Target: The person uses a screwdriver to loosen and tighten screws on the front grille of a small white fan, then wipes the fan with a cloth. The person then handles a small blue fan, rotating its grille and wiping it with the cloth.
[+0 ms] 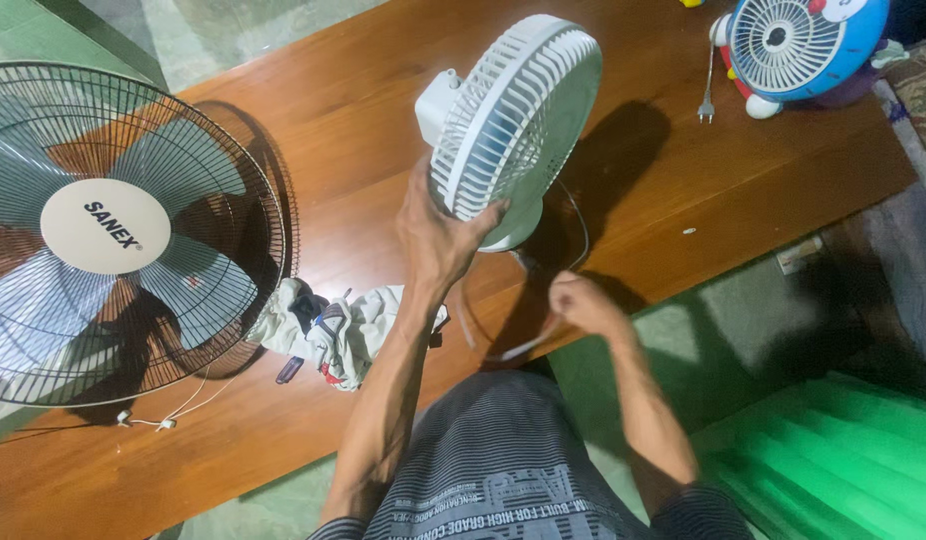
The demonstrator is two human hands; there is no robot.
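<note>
I see my left hand (pixel 438 235) wrapped around the lower rim of a small white fan (pixel 513 115), fingers clamped on its grille; the fan sits tilted just above the wooden table (pixel 333 130), near the middle of the view, its round base (pixel 513 228) showing just under the grille; my right hand (pixel 581 303) is at about four o'clock from the fan, near the table's edge, fingers closed together on the fan's thin cord (pixel 503 350), which loops down from the base to the hand.

At nine o'clock from the white fan a large fan with a dark wire cage (pixel 113 230) lies on the table, pale blades and a round cream hub showing; just beside its cage, at seven o'clock from my left hand, a crumpled light cloth (pixel 343 330) lies on the wood; at one o'clock, well apart, a blue and white toy-like fan (pixel 798 45) stands by the far edge, with a plug (pixel 705 108) lying near it; a green sheet (pixel 843 460) lies on the floor at four o'clock.
</note>
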